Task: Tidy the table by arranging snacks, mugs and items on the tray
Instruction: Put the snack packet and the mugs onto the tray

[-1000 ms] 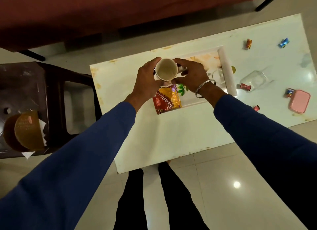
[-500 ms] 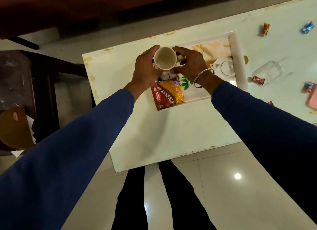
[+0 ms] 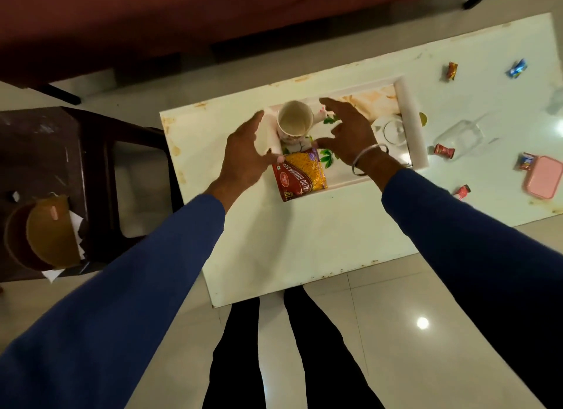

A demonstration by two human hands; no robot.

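A white mug [image 3: 295,122] with a floral print stands upright at the left end of the white tray [image 3: 411,125]. My left hand [image 3: 245,157] hovers just left of the mug, fingers spread, holding nothing. To the mug's right, my right hand [image 3: 347,128] is open too, a bangle on its wrist. A red and yellow snack packet [image 3: 300,177] lies on the tray's near edge, just below the mug. A white teapot [image 3: 391,131] sits at the tray's right end.
On the white table [image 3: 304,241], right of the tray, lie several wrapped candies [image 3: 443,150], a clear glass jar [image 3: 463,137] on its side and a pink box [image 3: 543,181]. A dark chair [image 3: 100,164] stands left of the table.
Both hands were closed around the mug, holding it over the tray. The mug now stands on the tray and both hands have let go and spread apart beside it.
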